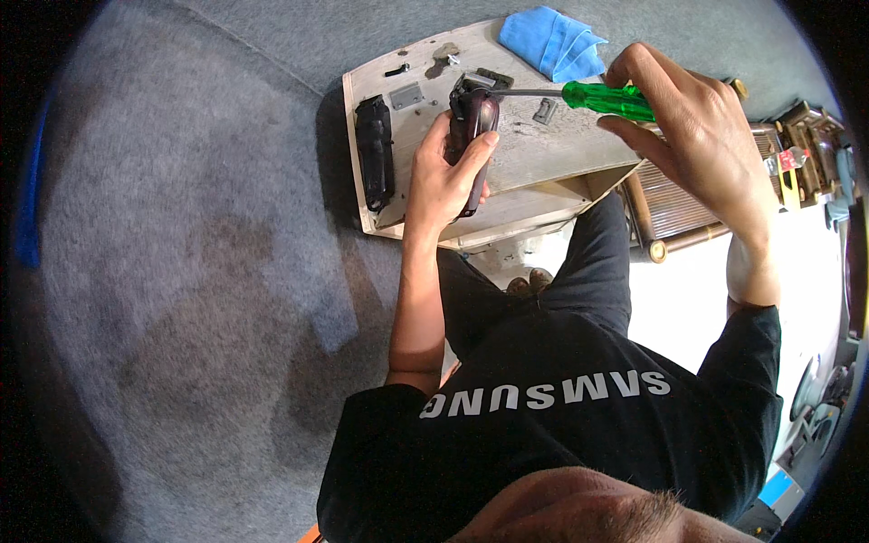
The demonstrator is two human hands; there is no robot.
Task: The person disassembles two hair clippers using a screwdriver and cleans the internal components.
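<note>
My left hand (pixel 438 181) is wrapped round a dark maroon hair clipper (pixel 482 113), held head-up over a small wooden table (pixel 543 149). A screwdriver with a green handle (pixel 605 98) lies nearly level in the fingers of my right hand (pixel 701 118). Its shaft points left, and the tip meets the clipper's head; whether it sits in a screw is too small to tell. To the left of my left hand lies a long black housing part (pixel 373 152). Beside it are a grey metal plate (pixel 406 96) and a small black piece (pixel 396 70).
At the table's far right edge rests a folded blue cloth (pixel 552 43). A small grey metal part (pixel 544 110) lies under the screwdriver. An open shelf (pixel 543 199) shows below the tabletop. Bamboo furniture (pixel 683 199) stands to the right, grey carpet (pixel 181 226) to the left.
</note>
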